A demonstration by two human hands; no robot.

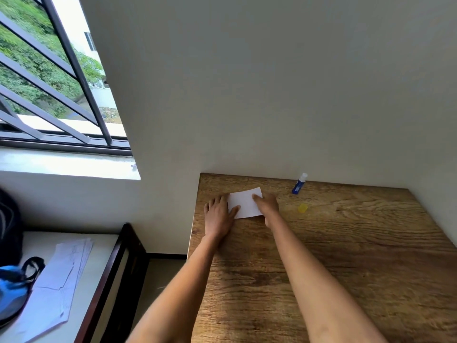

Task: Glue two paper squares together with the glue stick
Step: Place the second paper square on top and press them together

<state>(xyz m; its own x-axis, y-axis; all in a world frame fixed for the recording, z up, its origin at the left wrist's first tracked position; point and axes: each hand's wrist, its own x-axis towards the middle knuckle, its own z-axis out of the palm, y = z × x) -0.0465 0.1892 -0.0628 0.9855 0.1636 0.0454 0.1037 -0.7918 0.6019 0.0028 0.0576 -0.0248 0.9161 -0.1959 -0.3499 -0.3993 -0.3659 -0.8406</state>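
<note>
A white paper square (244,203) lies flat near the far left corner of the wooden table (346,256). My left hand (218,215) rests flat at its left edge, thumb pressing on the paper. My right hand (265,203) presses its fingers down on the paper's right side. I cannot tell whether a second square lies under the top one. The blue glue stick (298,184) stands uncapped by the wall, to the right of the paper. Its yellow cap (302,208) lies on the table between the stick and my right hand.
White walls border the table at the back and right. To the left, lower down, a white surface (103,243) with a dark wooden frame holds several printed sheets (59,276) and a blue and black bag (12,288). A barred window (49,78) is at upper left.
</note>
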